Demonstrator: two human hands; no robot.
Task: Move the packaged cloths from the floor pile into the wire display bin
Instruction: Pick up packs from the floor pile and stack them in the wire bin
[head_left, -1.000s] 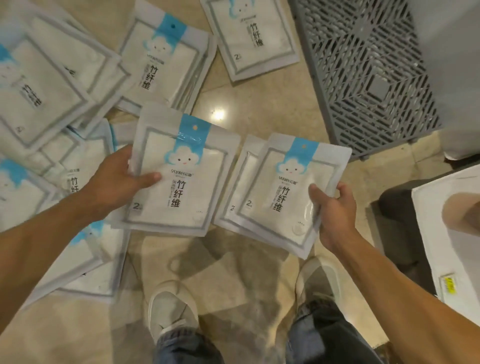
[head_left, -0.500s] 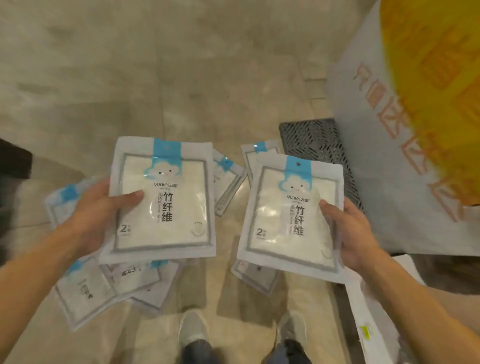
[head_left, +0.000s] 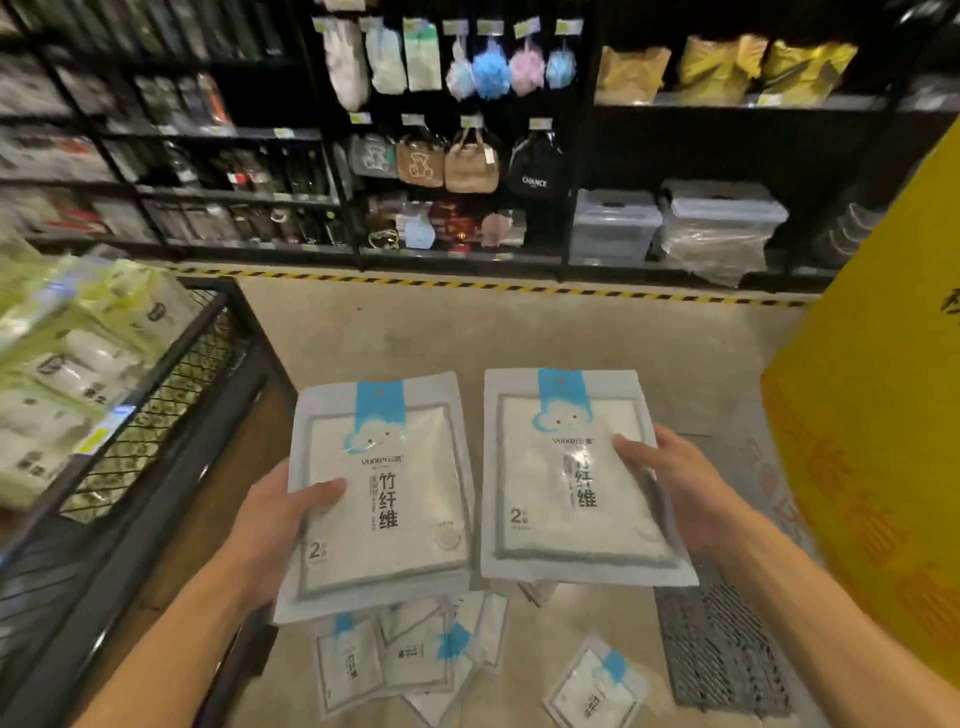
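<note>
White cloth packets, one gripped in the left hand (head_left: 272, 512) and one in the right hand (head_left: 680, 486), stand long-axis toward twelve o'clock, while the wire display bin (head_left: 171, 364) lies at ten o'clock, nearer the left.

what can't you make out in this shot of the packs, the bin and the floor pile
Head view, the only one:
- How many packs each hand holds: left stack and right stack show only their top pack.
- Fingers of left hand and right hand: hidden under the packs.
- Wire bin: cut off at the left edge, contents blurred.
- Floor pile: partly hidden behind the held packs.
</note>
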